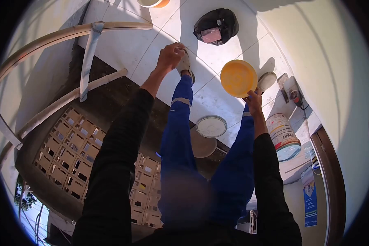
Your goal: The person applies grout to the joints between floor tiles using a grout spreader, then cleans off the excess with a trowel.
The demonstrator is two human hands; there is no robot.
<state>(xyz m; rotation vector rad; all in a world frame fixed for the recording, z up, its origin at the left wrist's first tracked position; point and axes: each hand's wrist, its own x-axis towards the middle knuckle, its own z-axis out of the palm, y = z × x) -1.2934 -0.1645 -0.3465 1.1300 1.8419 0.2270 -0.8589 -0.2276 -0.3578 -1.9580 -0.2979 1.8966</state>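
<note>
one yellow container [238, 78] in right hand [254, 102]

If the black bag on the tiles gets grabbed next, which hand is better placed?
Left, I'd judge. The left hand looks nearer the black bag, and nothing shows in its curled fingers, though something small could be hidden. The right hand holds the yellow container.

white-tiled floor [211, 53] in sunlight, pale wall [332, 61], 2 curved rails [69, 32]
</note>
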